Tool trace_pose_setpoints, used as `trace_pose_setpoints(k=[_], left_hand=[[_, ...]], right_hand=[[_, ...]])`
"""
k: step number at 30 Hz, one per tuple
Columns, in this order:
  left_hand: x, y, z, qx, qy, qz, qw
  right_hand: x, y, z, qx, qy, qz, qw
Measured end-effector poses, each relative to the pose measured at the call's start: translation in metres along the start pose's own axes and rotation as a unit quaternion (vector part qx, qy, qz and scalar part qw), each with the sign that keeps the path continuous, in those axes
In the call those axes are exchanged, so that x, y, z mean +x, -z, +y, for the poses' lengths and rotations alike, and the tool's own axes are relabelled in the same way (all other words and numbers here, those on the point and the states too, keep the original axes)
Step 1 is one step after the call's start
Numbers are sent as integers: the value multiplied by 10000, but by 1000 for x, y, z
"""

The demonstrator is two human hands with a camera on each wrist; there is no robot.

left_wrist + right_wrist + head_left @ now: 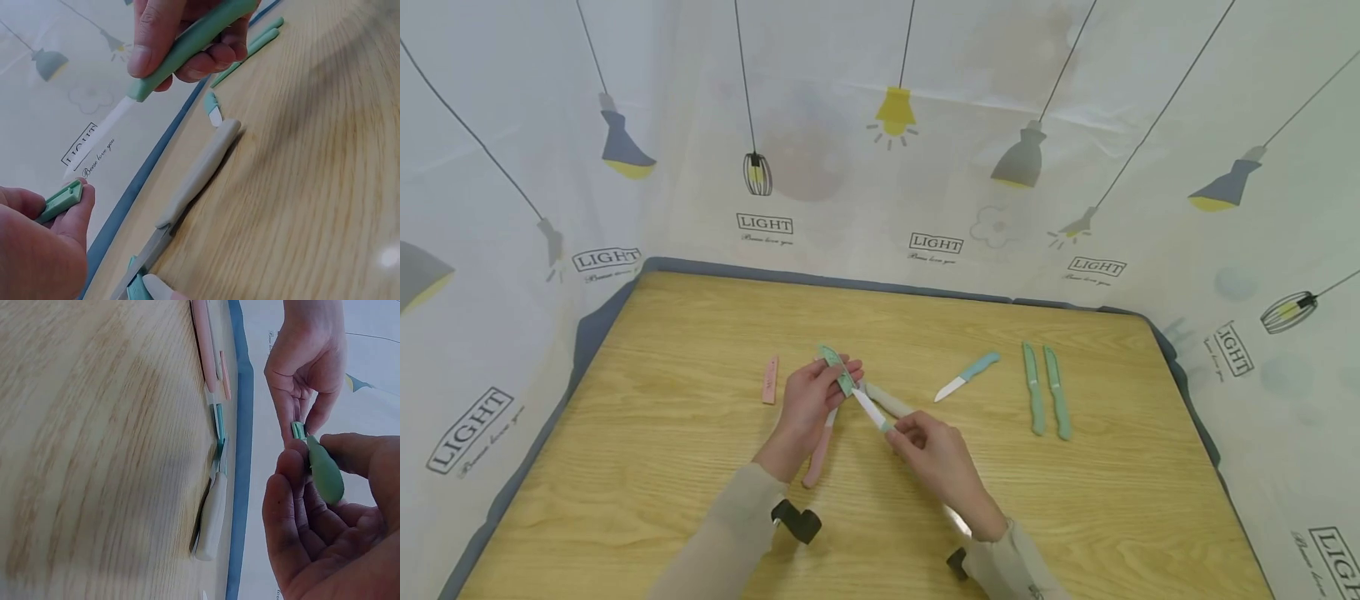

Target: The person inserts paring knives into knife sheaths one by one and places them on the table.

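Nearest, at the bottom of the head view, are two pale sleeves (722, 521), cut off by the frame, each with a black wrist mount (797, 522) by its cuff. The right hand (943, 462) pinches the handle of a bare white-bladed green knife (871, 411) between thumb and fingers; its palm partly covers the handle. The left hand (811, 400) pinches a green sheath (831, 357), its fingers covering part of it. The knife's tip points at the sheath's near end; whether they touch, I cannot tell.

Below the hands on the table (1112, 517) lie a pink knife (817, 467), its blade end hidden by the left hand, and a cream knife (886, 402), partly covered by the right. A teal piece (139, 289), probably a sheath, shows beneath the blades in the left wrist view, too overlapped to make out fully. Left of the hands is one pink sheath (770, 381); to the right, one blue knife (981, 367) with its blade bare, and beyond it two sheathed green knives (1046, 392) side by side. That makes six knives.

Farthest back, a white cloth (850, 50) bears printed lamps and seven "LIGHT" labels, one cut off at the right edge.
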State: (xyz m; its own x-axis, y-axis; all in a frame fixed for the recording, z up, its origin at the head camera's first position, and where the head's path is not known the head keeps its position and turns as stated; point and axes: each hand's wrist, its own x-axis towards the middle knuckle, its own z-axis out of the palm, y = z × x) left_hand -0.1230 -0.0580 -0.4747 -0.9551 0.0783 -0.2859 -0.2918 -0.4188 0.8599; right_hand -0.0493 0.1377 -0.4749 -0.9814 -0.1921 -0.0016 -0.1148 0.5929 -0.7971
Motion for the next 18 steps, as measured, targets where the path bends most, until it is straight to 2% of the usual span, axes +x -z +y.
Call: trace_pose_setpoints(k=[7,18], left_hand=[[1,-2,1,-363,203,-86,9991],[3,-6,1,-469,431,-232,9977]], right_hand=[[0,1,-1,88,-207,-61,9997],[-1,1,0,236,-187,-105,9995]])
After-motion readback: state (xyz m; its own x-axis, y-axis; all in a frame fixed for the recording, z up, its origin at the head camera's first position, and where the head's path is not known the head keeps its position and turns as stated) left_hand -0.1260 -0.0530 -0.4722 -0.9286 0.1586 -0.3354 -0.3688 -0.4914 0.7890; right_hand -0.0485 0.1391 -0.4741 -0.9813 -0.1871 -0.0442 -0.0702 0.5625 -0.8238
